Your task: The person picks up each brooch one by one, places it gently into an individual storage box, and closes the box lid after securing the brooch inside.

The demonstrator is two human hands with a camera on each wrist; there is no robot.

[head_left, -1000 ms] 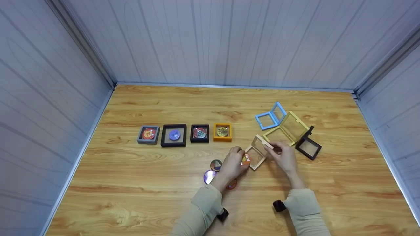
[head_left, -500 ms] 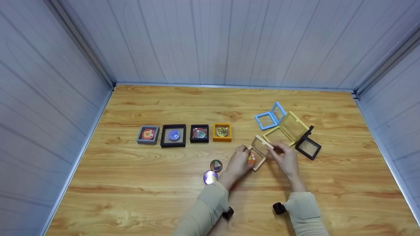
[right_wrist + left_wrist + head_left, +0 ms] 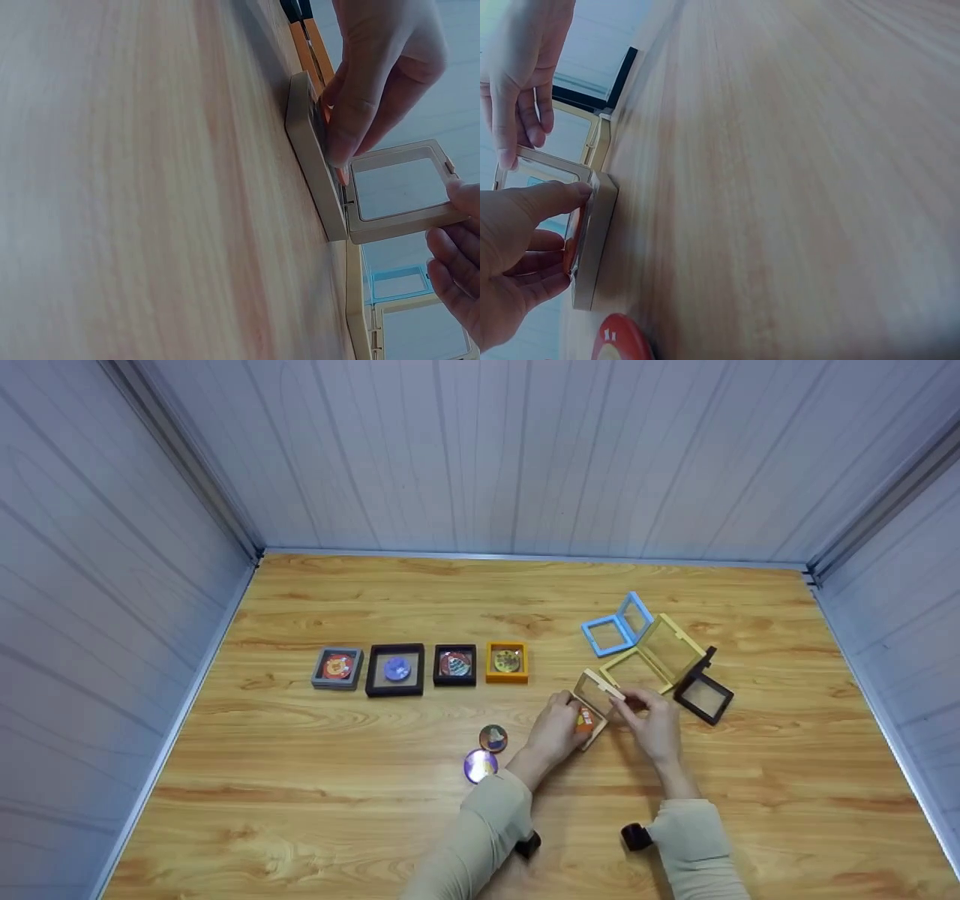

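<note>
My left hand (image 3: 553, 729) pinches a round orange badge (image 3: 585, 720) by its edges, down at the base half of a beige hinged display frame (image 3: 596, 240). The badge lies against the clear film of that base, fingers still on it. The frame's lid (image 3: 598, 690) stands raised, and the thumb and fingertips of my right hand (image 3: 654, 727) pinch its outer edge. Left of my left hand lie a dark picture badge (image 3: 493, 738) and a shiny purple badge (image 3: 480, 766). A red badge (image 3: 622, 341) shows in the left wrist view; my left arm hides it from the head view.
Closed frames holding badges stand in a row: grey (image 3: 337, 667), large black (image 3: 395, 670), small black (image 3: 454, 665), orange (image 3: 507, 662). Opened frames in blue (image 3: 607, 635), yellow (image 3: 667, 649) and dark brown (image 3: 703, 699) sit behind and right. Panel walls enclose the wooden table (image 3: 300, 810).
My left hand has moved right with the orange badge, from beside the beige frame to over its base. My right hand has stayed at the lid.
</note>
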